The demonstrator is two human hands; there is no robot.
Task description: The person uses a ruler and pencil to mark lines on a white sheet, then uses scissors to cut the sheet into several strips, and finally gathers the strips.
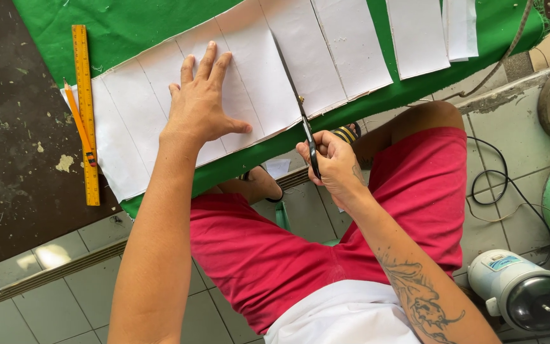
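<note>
My left hand (203, 99) lies flat, fingers spread, on a long white sheet (256, 70) marked with pencil lines, pressing it onto green fabric (135, 25). My right hand (333, 162) grips the black handles of scissors (300, 111), whose blades run up into the white sheet along one line, just right of my left hand. To the right of the blades lies the remaining part of the sheet (329, 44), and separate white strips (417, 35) lie on the fabric further right.
A yellow ruler (86, 114) and a pencil (79, 124) lie at the sheet's left end, by a dark table surface (14, 127). Below are my red shorts (275, 255), a tiled floor, a black cable (491, 185) and a white appliance (520, 290) at lower right.
</note>
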